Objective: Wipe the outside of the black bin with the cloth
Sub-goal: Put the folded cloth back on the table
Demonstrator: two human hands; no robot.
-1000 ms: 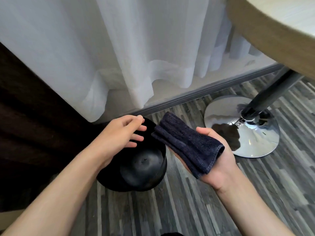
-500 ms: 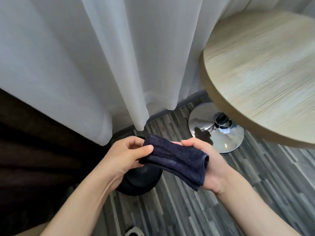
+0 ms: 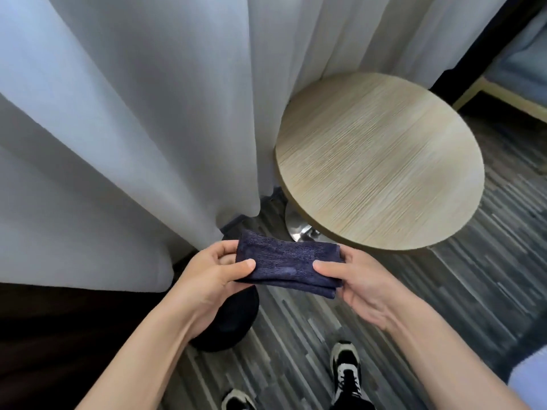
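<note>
Pinching opposite ends, the folded cloth (image 3: 286,266) is gripped by left hand (image 3: 211,272) and right hand (image 3: 362,279) above the bin (image 3: 229,327) — likely readied for wiping.

One cloth (image 3: 287,266), one black bin (image 3: 228,327), one round table (image 3: 381,161), two hands (image 3: 207,279), two shoes (image 3: 345,371)

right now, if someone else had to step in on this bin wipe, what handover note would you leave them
Left hand: pinching the left end of the folded dark cloth.
Right hand: pinching its right end; the cloth is held in the air between both hands.
Black bin: on the floor by the curtain, below the left forearm, mostly hidden.
Done: cloth in hand and folded.
Left: bring the cloth down to the bin and wipe its outside; no contact at present.
</note>
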